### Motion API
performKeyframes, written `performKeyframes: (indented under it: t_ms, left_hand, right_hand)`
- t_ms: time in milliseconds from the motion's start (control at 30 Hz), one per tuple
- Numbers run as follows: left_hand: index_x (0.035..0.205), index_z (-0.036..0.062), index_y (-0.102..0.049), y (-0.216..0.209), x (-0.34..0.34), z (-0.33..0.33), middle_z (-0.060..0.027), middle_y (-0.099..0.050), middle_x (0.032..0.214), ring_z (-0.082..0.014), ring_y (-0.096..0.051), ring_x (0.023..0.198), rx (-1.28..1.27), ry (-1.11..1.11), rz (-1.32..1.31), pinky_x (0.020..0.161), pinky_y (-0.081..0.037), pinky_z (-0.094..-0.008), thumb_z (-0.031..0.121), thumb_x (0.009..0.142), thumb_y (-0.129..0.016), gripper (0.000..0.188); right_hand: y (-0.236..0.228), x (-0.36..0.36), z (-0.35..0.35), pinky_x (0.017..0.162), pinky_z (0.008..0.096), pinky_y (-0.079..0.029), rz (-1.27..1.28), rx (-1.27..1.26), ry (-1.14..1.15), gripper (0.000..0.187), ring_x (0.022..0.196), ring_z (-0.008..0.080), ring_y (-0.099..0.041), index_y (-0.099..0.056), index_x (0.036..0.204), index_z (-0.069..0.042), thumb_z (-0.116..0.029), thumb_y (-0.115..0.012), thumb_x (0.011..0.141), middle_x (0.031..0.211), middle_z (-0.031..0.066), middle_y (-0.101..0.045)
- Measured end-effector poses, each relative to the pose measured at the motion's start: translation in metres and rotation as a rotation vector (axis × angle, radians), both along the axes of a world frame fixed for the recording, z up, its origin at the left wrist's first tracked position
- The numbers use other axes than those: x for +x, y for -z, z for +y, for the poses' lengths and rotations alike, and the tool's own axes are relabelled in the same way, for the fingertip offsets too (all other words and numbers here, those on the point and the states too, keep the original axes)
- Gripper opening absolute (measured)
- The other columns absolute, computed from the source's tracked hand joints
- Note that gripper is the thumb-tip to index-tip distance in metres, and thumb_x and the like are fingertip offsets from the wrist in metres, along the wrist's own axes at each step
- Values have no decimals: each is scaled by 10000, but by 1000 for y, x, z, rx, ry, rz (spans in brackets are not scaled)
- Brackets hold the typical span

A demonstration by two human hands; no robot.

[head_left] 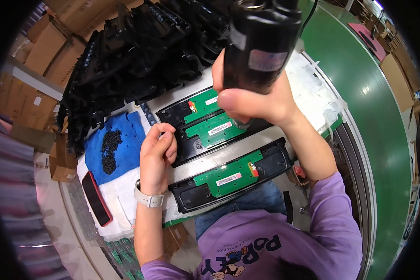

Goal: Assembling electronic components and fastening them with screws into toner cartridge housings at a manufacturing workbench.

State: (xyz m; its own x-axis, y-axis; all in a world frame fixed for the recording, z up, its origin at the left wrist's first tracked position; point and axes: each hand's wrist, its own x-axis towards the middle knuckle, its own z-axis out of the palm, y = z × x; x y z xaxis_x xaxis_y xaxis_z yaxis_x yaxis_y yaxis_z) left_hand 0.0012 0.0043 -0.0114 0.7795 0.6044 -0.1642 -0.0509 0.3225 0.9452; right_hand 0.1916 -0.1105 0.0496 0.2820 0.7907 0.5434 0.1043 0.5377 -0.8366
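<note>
My right hand (270, 105) is wrapped around a black electric screwdriver (261, 44), held upright over the right part of a green circuit board (203, 131). Its tip is hidden behind my hand. That board sits in a long black plastic panel (184, 151). My left hand (157, 148), fingers curled together, rests by the panel's left end; whatever it pinches, if anything, is hidden. Just beyond lies another panel with a green board (201, 103) and a red-and-white connector. Nearer me, a third black panel (184, 198) carries a similar green board (228, 175).
Small black screws (109, 151) lie heaped on a blue cloth (133, 135) at the left. Beside it is a red-edged phone (96, 198). Black plastic housings (130, 51) are piled at the back. A green surface (354, 74) runs along the right, and cardboard boxes (46, 46) stand at far left.
</note>
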Motion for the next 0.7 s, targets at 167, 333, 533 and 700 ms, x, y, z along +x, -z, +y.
performKeyframes:
  t_ms: [167,333,533,700]
  left_hand:
    - [950,54,-485,2,-4,7,-23,-481,664,-22,-299,465,-139,-52,-113,422,-225,-162,93,893,-464,72]
    - [975,23,-546,-8,-6,-2,-94,-611,767,-6,-341,475,-62,-6,-119,432,-248,-149,62,853,-548,128]
    - [952,-41,-594,-13,-2,-17,-129,-655,845,-100,-613,704,54,151,-79,583,-439,-155,-9,817,-589,139]
    - [931,-58,-595,-10,-2,-16,-125,-651,851,-178,-641,822,125,157,-45,761,-507,-255,-61,787,-597,144]
  right_hand:
    - [-6,12,-7,443,264,-375,273,118,-215,283,392,105,-404,-432,965,-13,-239,-514,818,560,14,-424]
    - [-10,14,2,574,287,-419,406,422,-482,347,483,102,-446,-456,1086,-41,-330,-399,903,633,-6,-450]
    - [-6,4,5,572,290,-417,382,423,-441,363,481,104,-443,-454,1093,-43,-347,-399,903,646,-2,-459]
    - [-2,-3,7,564,293,-418,396,392,-442,364,465,104,-435,-448,1083,-41,-354,-399,903,645,2,-460]
